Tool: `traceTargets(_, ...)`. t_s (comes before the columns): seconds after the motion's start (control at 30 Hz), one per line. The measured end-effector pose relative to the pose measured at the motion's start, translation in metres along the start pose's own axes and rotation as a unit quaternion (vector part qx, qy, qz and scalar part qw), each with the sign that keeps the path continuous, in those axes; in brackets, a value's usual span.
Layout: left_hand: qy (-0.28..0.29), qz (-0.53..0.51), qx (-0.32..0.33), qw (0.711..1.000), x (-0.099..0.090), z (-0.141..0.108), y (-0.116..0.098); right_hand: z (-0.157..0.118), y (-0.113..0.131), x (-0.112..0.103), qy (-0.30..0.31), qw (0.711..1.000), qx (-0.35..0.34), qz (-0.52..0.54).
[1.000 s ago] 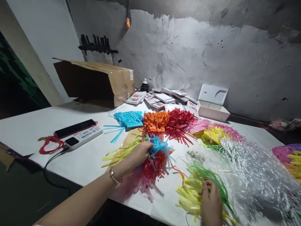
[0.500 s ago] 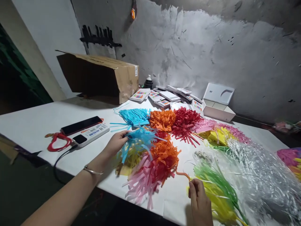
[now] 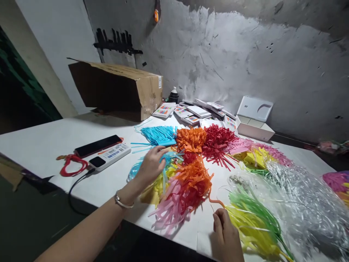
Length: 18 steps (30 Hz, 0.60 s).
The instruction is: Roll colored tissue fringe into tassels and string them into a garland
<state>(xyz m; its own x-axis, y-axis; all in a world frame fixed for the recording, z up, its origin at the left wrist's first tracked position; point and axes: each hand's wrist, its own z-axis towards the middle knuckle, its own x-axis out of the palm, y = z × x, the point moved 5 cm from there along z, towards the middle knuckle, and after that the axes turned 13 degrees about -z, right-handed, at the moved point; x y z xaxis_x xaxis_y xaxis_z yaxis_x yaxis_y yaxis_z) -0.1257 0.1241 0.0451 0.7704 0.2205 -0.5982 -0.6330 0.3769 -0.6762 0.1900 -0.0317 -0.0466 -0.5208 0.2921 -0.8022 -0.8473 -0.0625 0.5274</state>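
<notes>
My left hand (image 3: 152, 164) reaches over the blue tissue-paper tassel (image 3: 136, 169), thumb and fingers apart, near the row of fringed tassels. Right of and below it lie a yellow tassel (image 3: 159, 185), a pink one (image 3: 170, 207) and an orange one (image 3: 195, 174), bunched together with red strips among them. A twisted orange tail (image 3: 216, 201) runs from the bunch toward my right hand (image 3: 227, 233). Those fingers are pinched on a thin strand (image 3: 212, 208), too fine to identify. Behind are a fanned blue tassel (image 3: 159, 135), an orange tassel (image 3: 191, 140) and a red tassel (image 3: 219, 140).
Green and yellow strips (image 3: 253, 222) and silvery tinsel (image 3: 302, 196) cover the right side. A phone (image 3: 98, 145) and white device (image 3: 110, 156) lie left. Behind stand a cardboard box (image 3: 149, 94), flat printed packets (image 3: 199, 111) and an open white box (image 3: 256, 127).
My left hand has moved right and toward the back, and the blue tassel it held now lies to the left. My right hand has shifted slightly down, off the orange tail's end.
</notes>
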Motion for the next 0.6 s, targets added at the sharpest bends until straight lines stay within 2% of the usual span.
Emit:
traceTargets(0.07,0.082,-0.003,0.034,0.996,0.026,0.008,-0.018,-0.002,0.004,0.002,-0.005,1.000,-0.001,0.005)
traceTargets(0.13,0.143,0.002,0.037,0.989,0.052,0.021,-0.024,-0.005,0.006,0.002,-0.010,1.000,0.001,0.010)
traceTargets(0.23,0.183,0.021,0.003,0.983,0.084,0.045,-0.015,-0.011,0.005,0.001,-0.026,1.000,0.008,0.011)
traceTargets(0.3,0.199,0.027,-0.017,0.980,0.098,0.061,-0.006,-0.015,0.002,0.000,-0.035,0.999,0.014,0.005)
traceTargets(0.37,0.213,0.020,-0.019,0.977,0.107,0.073,-0.003,-0.018,0.000,0.000,-0.033,0.999,0.016,0.000)
traceTargets(0.43,0.215,0.005,-0.002,0.977,0.111,0.082,-0.008,-0.020,-0.002,-0.001,-0.029,0.999,0.019,-0.001)
traceTargets(0.6,0.204,-0.049,0.096,0.973,0.105,0.085,-0.045,-0.022,-0.001,0.000,-0.028,0.999,0.032,0.003)
